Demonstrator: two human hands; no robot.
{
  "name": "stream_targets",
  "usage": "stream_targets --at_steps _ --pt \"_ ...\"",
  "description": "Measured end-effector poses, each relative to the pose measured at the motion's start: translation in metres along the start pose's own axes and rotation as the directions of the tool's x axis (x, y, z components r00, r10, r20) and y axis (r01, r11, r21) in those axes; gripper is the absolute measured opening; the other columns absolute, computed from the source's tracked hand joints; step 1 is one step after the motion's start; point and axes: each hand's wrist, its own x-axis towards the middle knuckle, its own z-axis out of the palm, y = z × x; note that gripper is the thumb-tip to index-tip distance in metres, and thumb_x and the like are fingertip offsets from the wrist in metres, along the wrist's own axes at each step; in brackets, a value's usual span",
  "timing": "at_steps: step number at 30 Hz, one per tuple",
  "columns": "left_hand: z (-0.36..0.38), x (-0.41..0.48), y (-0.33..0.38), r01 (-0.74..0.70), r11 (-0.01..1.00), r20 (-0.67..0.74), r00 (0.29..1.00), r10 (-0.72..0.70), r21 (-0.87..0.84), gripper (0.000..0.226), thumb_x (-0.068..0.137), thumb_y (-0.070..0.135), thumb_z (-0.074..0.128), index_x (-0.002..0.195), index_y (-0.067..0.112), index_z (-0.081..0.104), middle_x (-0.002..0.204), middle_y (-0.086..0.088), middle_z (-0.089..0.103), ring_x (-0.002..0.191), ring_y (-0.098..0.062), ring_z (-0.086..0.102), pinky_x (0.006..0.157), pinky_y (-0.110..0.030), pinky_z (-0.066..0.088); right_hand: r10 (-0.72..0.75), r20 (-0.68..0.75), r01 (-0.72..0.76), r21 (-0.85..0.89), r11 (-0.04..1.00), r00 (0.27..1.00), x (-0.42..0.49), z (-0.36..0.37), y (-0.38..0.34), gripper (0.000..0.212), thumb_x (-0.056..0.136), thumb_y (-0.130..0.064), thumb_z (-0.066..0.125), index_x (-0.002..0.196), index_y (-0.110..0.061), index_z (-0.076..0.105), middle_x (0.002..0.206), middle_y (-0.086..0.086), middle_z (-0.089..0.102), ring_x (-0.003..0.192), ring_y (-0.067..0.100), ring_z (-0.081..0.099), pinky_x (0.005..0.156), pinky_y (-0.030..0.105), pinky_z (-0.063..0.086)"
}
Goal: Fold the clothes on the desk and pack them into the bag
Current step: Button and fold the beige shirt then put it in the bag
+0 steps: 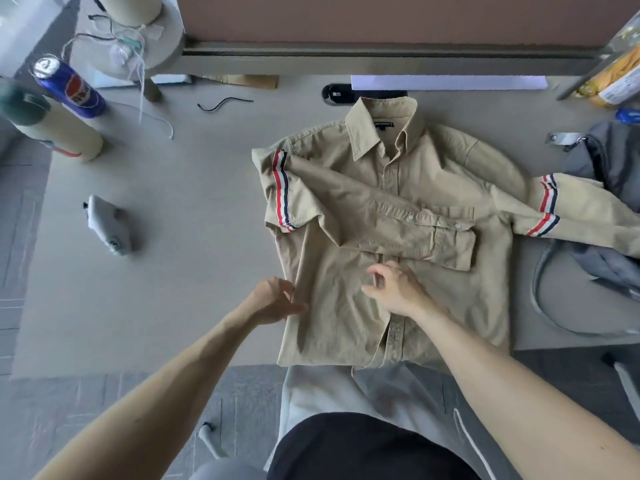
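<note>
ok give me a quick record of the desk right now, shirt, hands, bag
shirt: khaki button-up shirt, face up on grey desk
folded sleeve: lies across the chest
other sleeve: stretches over grey bag at right
left hand: at shirt's folded left edge, grip unclear
right hand: over shirt front, loosely curled, holding nothing
blue can: stands far left

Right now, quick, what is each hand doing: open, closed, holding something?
Left hand: pinching the shirt at its folded edge.
Right hand: open, loosely curled, holding nothing.
</note>
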Motion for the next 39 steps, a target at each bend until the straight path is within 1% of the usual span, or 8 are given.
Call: stream_targets --at_steps 4,10,16,19,22,27,36,39 --pt "0.040 -0.026 0.003 -0.118 0.987 -0.139 0.981 0.133 0.108 0.021 0.086 0.040 0.069 0.092 0.020 0.070 0.097 -0.004 0.056 0.085 -0.025 0.059 0.073 -0.030 0.046 0.030 0.041 -0.027 -0.084 0.996 0.999 0.000 0.004 -0.007 0.059 0.090 -0.058 0.057 0.139 -0.024 0.053 0.143 0.007 0.043 0.137 0.025 0.038 0.112 0.033 0.027" --pt "0.088 -0.049 0.009 -0.118 0.987 -0.216 0.966 0.139 0.104 0.026 0.088 0.046 0.057 0.105 0.026 0.058 0.095 0.000 0.048 0.092 -0.026 0.054 0.080 -0.040 0.047 -0.049 0.014 0.049 -0.021 0.999 0.999 0.001 0.028 -0.045 0.046 0.078 -0.074 0.057 0.073 -0.029 0.063 0.117 0.008 0.057 0.127 0.021 0.045 0.106 0.035 0.035" --pt "0.097 -0.056 0.012 -0.023 0.928 -0.306 0.947 -0.099 -0.372 0.047 0.092 0.053 0.050 0.070 0.011 0.053 0.063 0.000 0.050 0.061 -0.022 0.046 0.056 -0.031 0.038 -0.111 -0.017 0.110 -0.015 0.994 0.994 0.012 0.056 -0.055 0.039 0.087 -0.036 0.064 0.053 -0.022 0.051 0.073 0.005 0.058 0.090 0.029 0.061 0.067 0.028 0.031" --pt "0.092 -0.046 0.010 0.047 0.853 -0.340 0.905 -0.257 -0.520 0.050 0.084 0.056 0.053 0.066 0.009 0.059 0.060 0.005 0.054 0.059 -0.022 0.049 0.050 -0.024 0.040 -0.153 0.005 0.153 0.026 0.988 0.988 0.017 0.056 -0.043 0.024 0.088 -0.031 0.065 0.066 -0.020 0.066 0.076 0.005 0.062 0.089 0.025 0.061 0.067 0.027 0.031" --pt "0.080 -0.028 0.018 0.062 0.775 -0.391 0.837 -0.384 -0.629 0.044 0.075 0.060 0.060 0.077 0.018 0.072 0.072 -0.002 0.074 0.074 -0.023 0.072 0.070 -0.034 0.061 -0.232 0.035 0.227 0.109 0.968 0.972 0.020 0.052 -0.029 0.019 0.090 -0.033 0.066 0.079 -0.018 0.070 0.090 0.008 0.065 0.090 0.018 0.055 0.071 0.026 0.033" --pt "0.058 -0.002 0.043 0.127 0.859 -0.476 0.788 -0.391 -0.496 0.031 0.083 0.044 0.069 0.073 0.016 0.068 0.070 -0.002 0.067 0.076 -0.024 0.066 0.066 -0.028 0.048 -0.350 0.030 0.341 0.168 0.925 0.936 0.024 0.050 -0.021 0.026 0.091 -0.031 0.067 0.069 -0.016 0.064 0.065 0.003 0.056 0.066 0.015 0.049 0.064 0.029 0.035" --pt "0.032 -0.008 0.017 0.061 0.803 -0.451 0.801 -0.394 -0.593 0.015 0.095 0.013 0.051 0.081 0.009 0.055 0.086 -0.019 0.067 0.069 -0.026 0.066 0.062 -0.042 0.062 -0.251 0.006 0.250 0.089 0.964 0.968 0.028 0.066 -0.022 0.012 0.088 -0.036 0.067 0.089 -0.025 0.071 0.114 0.012 0.054 0.112 0.028 0.053 0.100 0.030 0.040" --pt "0.033 -0.005 0.008 0.101 0.854 -0.480 0.790 -0.381 -0.511 0.009 0.098 0.016 0.047 0.094 0.009 0.051 0.101 -0.018 0.060 0.085 -0.029 0.060 0.065 -0.036 0.049 -0.261 0.013 0.259 0.068 0.963 0.965 0.029 0.066 -0.024 0.013 0.085 -0.037 0.068 0.094 -0.027 0.066 0.114 0.010 0.052 0.113 0.029 0.052 0.105 0.035 0.039"
